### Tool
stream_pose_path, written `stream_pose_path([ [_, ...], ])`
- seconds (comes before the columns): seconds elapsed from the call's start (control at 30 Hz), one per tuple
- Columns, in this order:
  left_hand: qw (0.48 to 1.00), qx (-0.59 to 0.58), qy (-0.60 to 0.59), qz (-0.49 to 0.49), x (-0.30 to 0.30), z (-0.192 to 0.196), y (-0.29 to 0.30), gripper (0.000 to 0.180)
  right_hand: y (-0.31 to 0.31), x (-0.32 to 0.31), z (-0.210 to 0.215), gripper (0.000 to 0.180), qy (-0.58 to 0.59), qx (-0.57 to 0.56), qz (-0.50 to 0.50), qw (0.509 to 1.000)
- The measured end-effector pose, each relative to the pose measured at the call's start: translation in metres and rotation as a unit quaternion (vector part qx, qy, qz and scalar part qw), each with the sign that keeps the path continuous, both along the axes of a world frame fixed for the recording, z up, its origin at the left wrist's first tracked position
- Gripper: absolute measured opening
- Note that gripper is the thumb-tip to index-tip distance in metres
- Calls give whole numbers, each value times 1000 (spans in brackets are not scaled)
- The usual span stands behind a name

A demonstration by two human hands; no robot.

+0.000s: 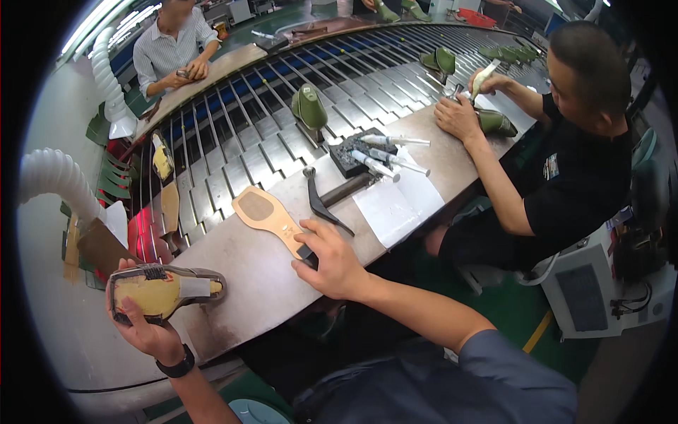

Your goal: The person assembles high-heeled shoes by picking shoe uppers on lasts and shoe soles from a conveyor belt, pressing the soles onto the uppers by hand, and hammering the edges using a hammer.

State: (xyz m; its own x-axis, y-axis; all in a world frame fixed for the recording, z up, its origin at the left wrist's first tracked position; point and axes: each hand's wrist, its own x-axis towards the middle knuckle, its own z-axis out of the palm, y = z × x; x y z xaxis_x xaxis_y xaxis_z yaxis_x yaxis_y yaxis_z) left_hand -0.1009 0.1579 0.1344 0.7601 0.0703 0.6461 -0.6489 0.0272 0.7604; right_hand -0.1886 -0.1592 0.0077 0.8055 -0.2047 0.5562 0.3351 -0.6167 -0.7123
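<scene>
My left hand grips a dark shoe upper stretched over a last, its yellowish underside turned up and a pale strip along the shank. Around the black heel end of a tan shoe sole, the fingers and thumb of my right hand are closed. The sole's broad forepart, with a brownish patch, points away over the workbench. Whether the sole rests on the bench, I cannot tell. Just beyond my right hand lies a hammer with a curved metal head.
Several syringes lie by a black block and white paper. Behind the bench runs a slatted conveyor carrying green shoes. A co-worker at right handles a green shoe; another person stands across. White hoses hang left.
</scene>
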Motion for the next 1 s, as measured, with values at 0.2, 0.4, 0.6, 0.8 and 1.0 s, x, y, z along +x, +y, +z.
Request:
stream_pose_path([
  [0.2, 999, -22, 25, -19, -8, 5, 2, 49, -21, -59, 28, 18, 102, 144, 83, 981],
  [0.4, 998, -45, 17, -37, -12, 1, 25, 48, -15, -157, -1, 27, 206, 605, 224, 736],
  [0.6, 990, -79, 51, -101, 9, 26, -26, 42, 11, -107, -17, 28, 406, 526, 170, 728],
  [0.8, 950, -103, 191, -225, -11, 28, -47, 53, 13, -80, 27, 28, 235, 553, 238, 763],
  [1.0, 943, -78, 184, -266, -14, 22, -48, 58, 40, -59, 94, 28, 183, 453, 352, 799],
])
